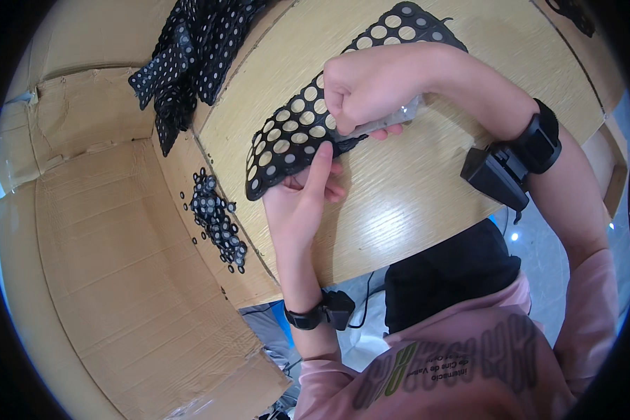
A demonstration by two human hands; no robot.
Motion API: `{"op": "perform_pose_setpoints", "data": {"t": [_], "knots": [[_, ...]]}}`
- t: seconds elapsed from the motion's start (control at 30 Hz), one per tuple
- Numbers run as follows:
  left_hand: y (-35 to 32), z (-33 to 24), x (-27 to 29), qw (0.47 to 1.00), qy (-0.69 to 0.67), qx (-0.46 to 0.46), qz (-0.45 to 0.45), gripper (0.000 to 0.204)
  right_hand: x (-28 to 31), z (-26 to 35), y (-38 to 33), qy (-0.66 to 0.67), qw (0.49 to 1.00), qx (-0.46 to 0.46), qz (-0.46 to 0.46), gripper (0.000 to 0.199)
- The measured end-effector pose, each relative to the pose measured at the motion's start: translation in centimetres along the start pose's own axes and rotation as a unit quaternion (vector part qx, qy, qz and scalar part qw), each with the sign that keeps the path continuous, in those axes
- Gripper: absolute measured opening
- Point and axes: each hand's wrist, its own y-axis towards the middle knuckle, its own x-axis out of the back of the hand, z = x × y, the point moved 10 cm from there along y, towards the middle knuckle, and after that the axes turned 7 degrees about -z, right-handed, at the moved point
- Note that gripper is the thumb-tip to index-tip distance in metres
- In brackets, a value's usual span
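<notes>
A long black rubbery sheet [306, 119] with rows of round holes lies across the wooden table, its near-left end lifted. Some spots along its edges are filled with grey discs. My left hand [308, 192] pinches that near-left end, thumb on top and fingers underneath. My right hand [364, 87] is closed in a fist over the sheet's near edge, close to the left thumb. It grips a slim greyish tool [399, 114] with a clear-looking end; its tip is hidden by the hand. The right fist also covers the middle of the sheet.
Beside the table on the left stands an open cardboard box [119, 266]. Small black-rimmed discs [217, 217] lie piled on a ledge by the table edge. Black sheets with grey dots [196, 52] hang in a heap at the far left. Bands with black devices circle both wrists.
</notes>
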Motion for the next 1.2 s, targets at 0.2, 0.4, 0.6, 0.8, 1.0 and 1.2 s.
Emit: {"op": "perform_pose_setpoints", "data": {"t": [0.2,0.4,0.6,0.8,1.0,1.2], "knots": [[0.5,-0.9,-0.5,0.998,-0.065,-0.022,0.009,0.02,0.4,0.1,0.0,0.029,0.999,0.017,-0.019,0.015],[0.8,-0.3,-0.7,0.996,-0.088,-0.018,0.014,0.022,-0.2,0.1,0.1,0.013,1.0,0.02,0.008,0.019],[1.0,0.3,-0.6,0.994,-0.109,-0.02,0.017,0.018,0.2,0.0,0.3,0.025,0.999,0.022,-0.024,0.019],[0.6,-0.6,-0.4,0.993,-0.103,-0.058,-0.001,0.016,0.2,0.1,0.3,0.02,0.999,0.028,-0.033,0.018],[0.1,-1.3,-0.5,0.996,-0.051,-0.074,-0.019,0.016,0.0,0.4,0.2,0.009,0.998,0.035,-0.043,0.018],[0.0,-1.6,-0.9,0.995,-0.043,-0.086,-0.01,0.016,-0.6,0.6,0.4,0.006,0.998,0.051,-0.044,0.017]]}}
